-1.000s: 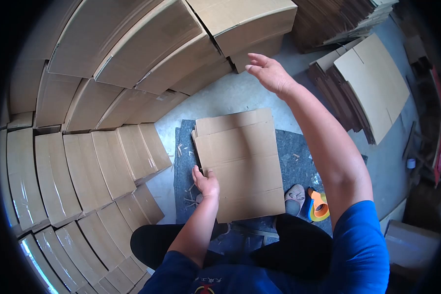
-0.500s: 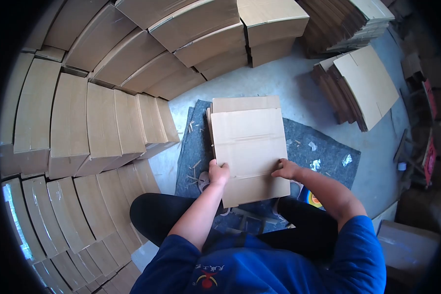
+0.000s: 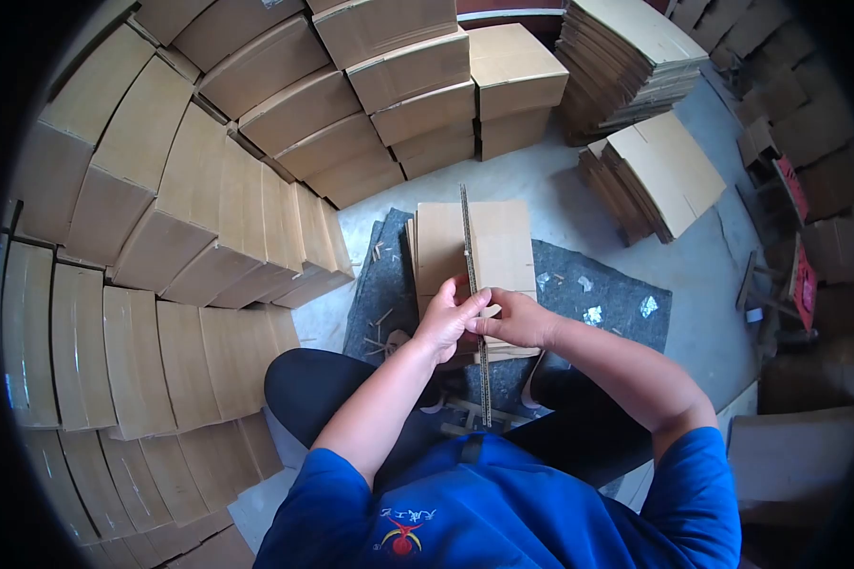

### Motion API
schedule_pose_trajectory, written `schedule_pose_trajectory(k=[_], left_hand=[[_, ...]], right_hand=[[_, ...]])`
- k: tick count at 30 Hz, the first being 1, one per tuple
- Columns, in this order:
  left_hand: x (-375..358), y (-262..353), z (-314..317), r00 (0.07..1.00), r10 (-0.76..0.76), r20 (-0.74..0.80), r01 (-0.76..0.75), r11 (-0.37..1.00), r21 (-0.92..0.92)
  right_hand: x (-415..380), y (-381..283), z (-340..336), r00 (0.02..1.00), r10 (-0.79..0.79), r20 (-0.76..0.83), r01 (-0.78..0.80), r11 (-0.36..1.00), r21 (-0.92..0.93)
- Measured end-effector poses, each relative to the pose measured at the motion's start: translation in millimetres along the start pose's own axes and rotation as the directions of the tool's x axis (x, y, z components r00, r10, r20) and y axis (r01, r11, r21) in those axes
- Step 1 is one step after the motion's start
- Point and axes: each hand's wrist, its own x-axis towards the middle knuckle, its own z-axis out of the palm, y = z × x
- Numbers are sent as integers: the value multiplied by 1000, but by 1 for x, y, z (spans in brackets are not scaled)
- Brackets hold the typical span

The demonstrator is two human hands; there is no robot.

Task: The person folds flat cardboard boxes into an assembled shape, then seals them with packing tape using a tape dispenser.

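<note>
Hands (image 3: 484, 321) pinch corrugated sheet (image 3: 472, 275) (edge-on).

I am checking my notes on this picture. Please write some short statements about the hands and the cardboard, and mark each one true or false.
1. Both hands hold one cardboard sheet turned on its edge. True.
2. The left hand rests on the person's knee. False: it grips the sheet, opposite the right hand.
3. A pile of flat cardboard lies on a grey mat. True.
4. The taped boxes are stacked on the person's right. False: they stand to the left and ahead.
</note>
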Motion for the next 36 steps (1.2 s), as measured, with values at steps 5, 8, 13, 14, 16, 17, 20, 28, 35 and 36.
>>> schedule_pose_trajectory(k=[5,8,13,14,16,17,20,28,35,36], left_hand=[[2,-14,-2,997,-73,32,72,997,33],[10,-14,-9,999,35,33,-39,991,129],[11,-13,-19,917,395,-54,-281,735,617],[12,-9,-22,860,510,-34,-254,483,838],[15,5,-25,748,661,-63,-266,384,884],[22,14,-31,701,710,-72,-253,342,905],[40,49,-48,691,710,-136,-109,288,951],[80,51,-38,721,655,-226,-24,349,937],[-2,49,-4,445,811,380,-430,-179,885],[-34,42,9,547,706,449,-584,-62,809]], right_hand=[[6,41,5,998,-56,-41,63,979,192],[-1,40,0,1000,4,-18,1,955,295],[-16,18,5,938,-146,-315,84,975,-204],[-21,7,6,921,-184,-342,15,897,-441],[-34,-13,12,909,-211,-360,-18,842,-539],[-44,-23,13,926,-160,-341,-65,823,-564],[-65,-24,21,938,-131,-322,-101,783,-614],[-47,15,62,898,-171,-406,-85,837,-541],[-43,30,72,866,-220,-449,-54,852,-521],[-43,29,73,868,-218,-446,-49,856,-514]])
